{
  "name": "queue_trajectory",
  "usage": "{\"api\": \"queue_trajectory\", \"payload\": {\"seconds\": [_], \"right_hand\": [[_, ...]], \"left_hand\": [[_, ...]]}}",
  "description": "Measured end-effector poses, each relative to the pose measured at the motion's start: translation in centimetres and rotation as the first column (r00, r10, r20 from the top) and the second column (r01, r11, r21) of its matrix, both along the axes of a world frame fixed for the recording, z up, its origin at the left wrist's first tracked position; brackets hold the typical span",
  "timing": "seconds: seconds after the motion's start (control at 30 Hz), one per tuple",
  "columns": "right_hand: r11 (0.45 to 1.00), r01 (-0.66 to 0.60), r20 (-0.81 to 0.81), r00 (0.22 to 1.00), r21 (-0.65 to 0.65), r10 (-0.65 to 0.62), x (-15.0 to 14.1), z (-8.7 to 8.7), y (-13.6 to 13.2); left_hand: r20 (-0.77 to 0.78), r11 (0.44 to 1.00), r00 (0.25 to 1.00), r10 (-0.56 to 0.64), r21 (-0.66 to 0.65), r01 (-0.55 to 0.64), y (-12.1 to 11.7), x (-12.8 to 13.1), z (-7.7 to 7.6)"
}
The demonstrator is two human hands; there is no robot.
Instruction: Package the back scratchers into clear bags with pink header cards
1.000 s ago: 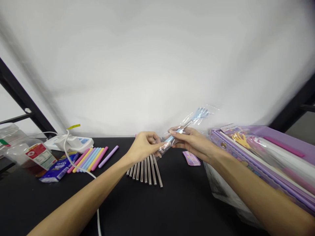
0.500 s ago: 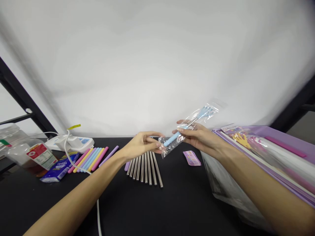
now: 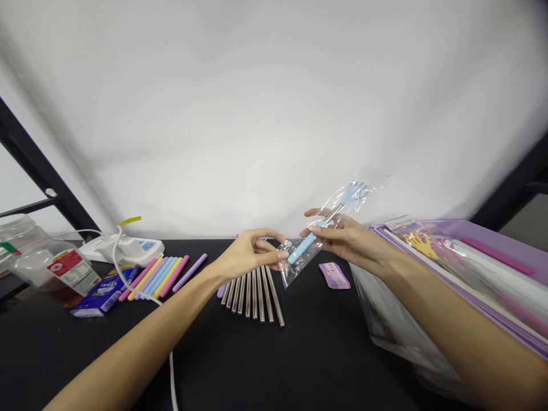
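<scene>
- The left hand point(image 3: 250, 251) is pinching the near left end of a clear bag point(image 3: 291, 275), thumb and fingertips nearly closed on the plastic.
- The right hand point(image 3: 351, 242) is holding the bag around its middle, thumb pressing over the blue stick point(image 3: 303, 247) inside, fingers curving behind.
- The stick is lying wholly within the bag, above the table point(image 3: 299, 359), its hand-shaped end pointing far right; whether that end is sealed, I cannot tell.
- Metal rods point(image 3: 256, 297) are lying unbagged in a fan, just below the left hand.
- Coloured sticks point(image 3: 160, 279) are resting loose in a row farther left, one purple stick point(image 3: 190, 273) lying slightly apart.
- A pink packet point(image 3: 334, 276) is lying near the right hand; wrapped pieces are filling the purple box point(image 3: 479, 229) at right.
</scene>
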State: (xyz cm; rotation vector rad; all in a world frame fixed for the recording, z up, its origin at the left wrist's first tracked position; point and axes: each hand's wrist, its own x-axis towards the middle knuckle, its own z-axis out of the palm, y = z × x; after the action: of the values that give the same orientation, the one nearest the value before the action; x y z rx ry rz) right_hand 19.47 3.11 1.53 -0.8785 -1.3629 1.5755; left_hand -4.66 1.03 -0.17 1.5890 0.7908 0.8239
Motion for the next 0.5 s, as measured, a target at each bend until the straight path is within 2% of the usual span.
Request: {"api": "queue_trajectory", "payload": {"seconds": [0.17, 0.23, 0.3, 0.37, 0.5], "right_hand": [[0.999, 0.032, -0.001, 0.999, 0.012, -0.032, 0.4, 0.0, 0.3], [0.999, 0.037, -0.003, 0.999, 0.002, -0.037, 0.6, -0.1, 0.4], [0.999, 0.039, -0.01, 0.999, -0.001, -0.039, 0.6, -0.2, 0.5], [1.0, 0.032, -0.011, 0.999, -0.002, -0.032, 0.6, -0.2, 0.5], [1.0, -0.021, 0.006, 1.0, -0.014, 0.021, 0.4, -0.3, 0.5]], "left_hand": [[0.099, 0.983, 0.979, -0.181, 0.0, 0.182, 0.1, -0.6, 0.0], [0.028, 0.974, 0.976, -0.215, 0.075, 0.213, 0.0, -0.7, 0.3], [-0.083, 0.967, 0.98, -0.182, 0.168, 0.194, -0.2, -0.5, 0.5], [-0.14, 0.959, 0.985, -0.098, 0.253, 0.132, -0.4, -0.1, 0.6], [-0.114, 0.934, 0.993, -0.002, 0.354, 0.042, -0.6, 0.6, 0.5]]}}
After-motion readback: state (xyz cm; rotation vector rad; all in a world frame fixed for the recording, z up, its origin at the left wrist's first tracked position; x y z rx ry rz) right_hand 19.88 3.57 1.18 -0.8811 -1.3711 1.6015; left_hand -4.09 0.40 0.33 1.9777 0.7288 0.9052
